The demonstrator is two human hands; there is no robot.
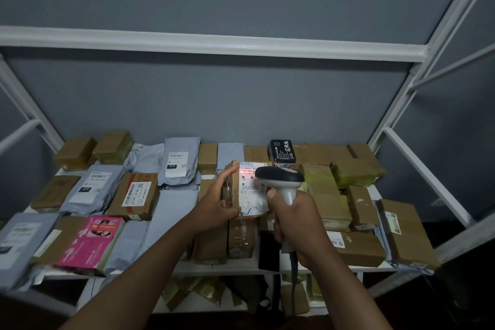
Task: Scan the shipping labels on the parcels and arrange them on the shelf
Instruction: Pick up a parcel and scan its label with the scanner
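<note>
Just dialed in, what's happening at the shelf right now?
A person is scanning a parcel. The left hand holds a small cardboard box up over the shelf, label facing up. The right hand grips a handheld scanner aimed at that label, and a red glow falls across its upper part. The shelf below is already crowded with brown boxes and grey mailer bags, plus a pink package at front left. This box is not yet set down.

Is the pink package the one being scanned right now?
No, the scanner in the right hand shines red on a brown box held by the left hand; the pink package lies on the shelf.
</note>
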